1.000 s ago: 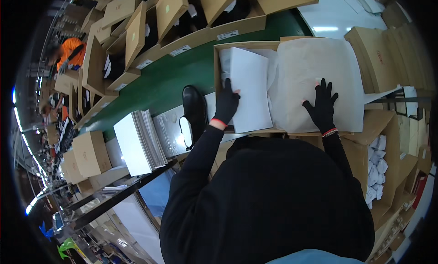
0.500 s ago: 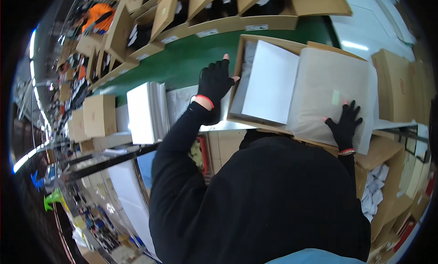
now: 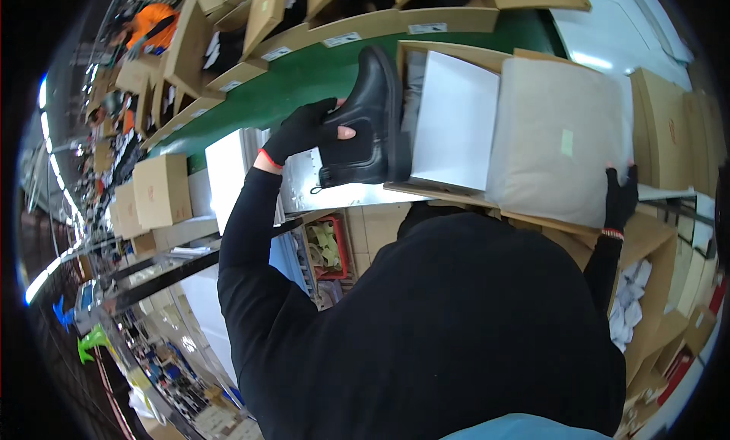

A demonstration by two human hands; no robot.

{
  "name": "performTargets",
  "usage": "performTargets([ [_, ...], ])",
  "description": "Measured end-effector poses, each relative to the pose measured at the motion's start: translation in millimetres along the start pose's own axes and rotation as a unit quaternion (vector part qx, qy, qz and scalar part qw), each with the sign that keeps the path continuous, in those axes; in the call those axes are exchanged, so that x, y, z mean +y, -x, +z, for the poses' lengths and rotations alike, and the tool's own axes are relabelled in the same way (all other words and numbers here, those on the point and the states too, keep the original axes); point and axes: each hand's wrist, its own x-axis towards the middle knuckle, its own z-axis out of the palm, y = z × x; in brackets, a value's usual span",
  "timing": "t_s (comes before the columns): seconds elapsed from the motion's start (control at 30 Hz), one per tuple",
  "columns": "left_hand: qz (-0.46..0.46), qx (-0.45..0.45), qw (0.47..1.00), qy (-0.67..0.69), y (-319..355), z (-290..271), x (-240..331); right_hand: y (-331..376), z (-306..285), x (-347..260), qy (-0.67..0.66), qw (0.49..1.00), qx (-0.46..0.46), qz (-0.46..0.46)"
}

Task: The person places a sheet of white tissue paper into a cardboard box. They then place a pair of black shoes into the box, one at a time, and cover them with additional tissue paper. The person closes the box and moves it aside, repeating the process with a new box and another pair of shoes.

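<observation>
A black ankle boot point(image 3: 372, 128) is in my left hand point(image 3: 300, 133); the thumb lies across its side. The boot's sole faces right, along the left wall of an open cardboard shoe box point(image 3: 456, 47). Inside the box, a white sheet point(image 3: 456, 124) covers most of what lies there, and a little grey paper shows at the left. Beige wrapping paper point(image 3: 547, 113) with a pale green sticker point(image 3: 567, 142) lies over the opened lid. At that paper's right edge rests my right hand point(image 3: 622, 196), thumb and fingers apart. Both hands wear black fingertip-less gloves.
Open boxes point(image 3: 449, 20) with black boots line the far side of the green bench top point(image 3: 304, 79). White sheets point(image 3: 228, 174) stand at the left, beside closed cartons point(image 3: 161, 193). More cartons point(image 3: 660, 136) stand at the right. A co-worker in orange point(image 3: 152, 25) is far left.
My left hand, empty before, has moved left and now holds a black boot. My right hand has slid right to the paper's edge.
</observation>
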Motion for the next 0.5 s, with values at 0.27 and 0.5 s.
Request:
performTargets([
  [0.27, 0.067, -0.032, 0.987, -0.139, -104, 136, 28, 6, 38, 38, -0.111, 0.990, -0.031, 0.077],
  [0.5, 0.218, -0.007, 0.913, -0.346, -128, 183, -8, -4, 12, 34, -0.057, 0.996, -0.041, 0.059],
])
